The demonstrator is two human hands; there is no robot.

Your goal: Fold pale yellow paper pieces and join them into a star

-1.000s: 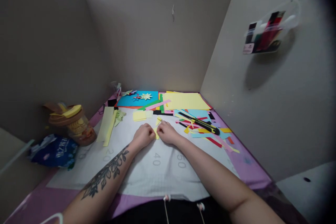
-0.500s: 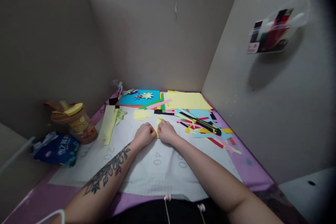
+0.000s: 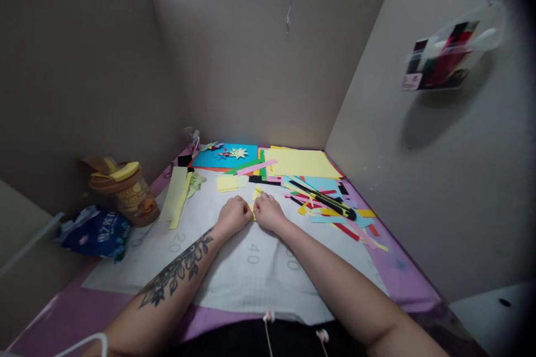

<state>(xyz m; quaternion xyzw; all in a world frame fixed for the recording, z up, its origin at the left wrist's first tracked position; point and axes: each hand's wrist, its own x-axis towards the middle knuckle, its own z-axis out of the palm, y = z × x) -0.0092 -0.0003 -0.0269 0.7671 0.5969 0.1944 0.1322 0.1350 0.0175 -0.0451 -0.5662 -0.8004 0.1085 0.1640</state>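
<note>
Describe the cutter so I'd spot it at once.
Find the white sheet on the purple tabletop. Right of the right hand lie loose coloured paper strips. The cutter rests across them: long, black with yellow trim, and solid where its neighbours are flat.

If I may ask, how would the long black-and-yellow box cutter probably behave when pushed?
The long black-and-yellow box cutter would probably stay stiff, as its body looks straight and solid. It seems unlikely to roll far, given its long, flattish shape. It might drag some thin, loose-looking coloured paper strips along, since it lies among them.
</note>
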